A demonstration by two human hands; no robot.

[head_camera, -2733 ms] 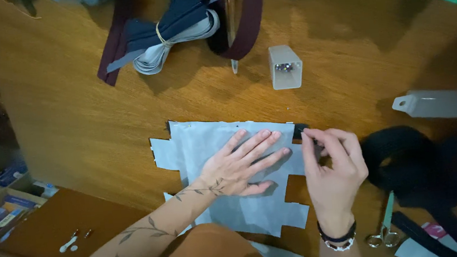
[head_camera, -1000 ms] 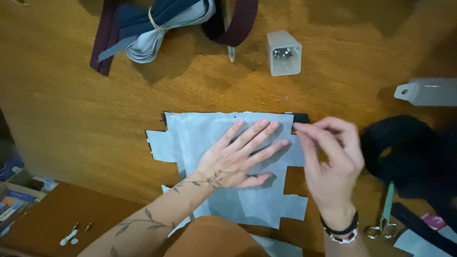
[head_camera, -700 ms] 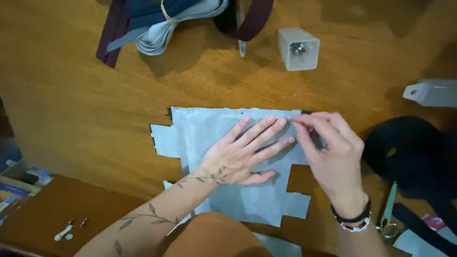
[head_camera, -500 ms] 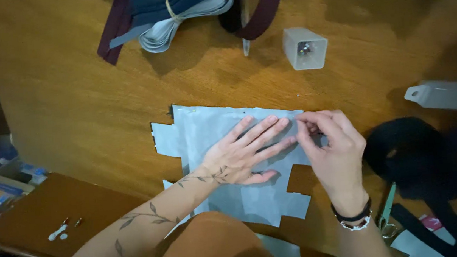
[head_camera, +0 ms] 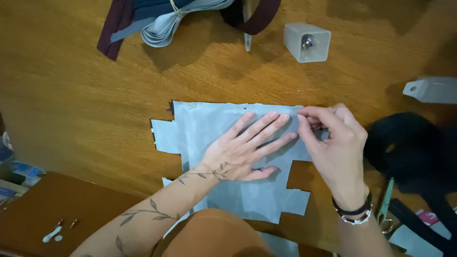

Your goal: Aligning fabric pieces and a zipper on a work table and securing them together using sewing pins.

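Pale grey fabric piece (head_camera: 230, 145) is lying flat on the wooden worktop (head_camera: 72, 103); we are pressing it down with our left hand (head_camera: 244, 152), fingers spread wide. Our right hand (head_camera: 331, 141) is pinching its right edge. A translucent square container (head_camera: 307, 41) and bundled straps (head_camera: 184, 5) are sitting beyond.

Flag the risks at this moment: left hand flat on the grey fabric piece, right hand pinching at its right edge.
1. The right hand pinches something too small to identify at the edge of the grey fabric piece, right beside the left hand fingertips; if it is a pin, it could prick them.
2. The fabric piece overhangs the wooden table edge toward the person and may slide if the left hand lifts.
3. The open container of pins could tip if bumped.
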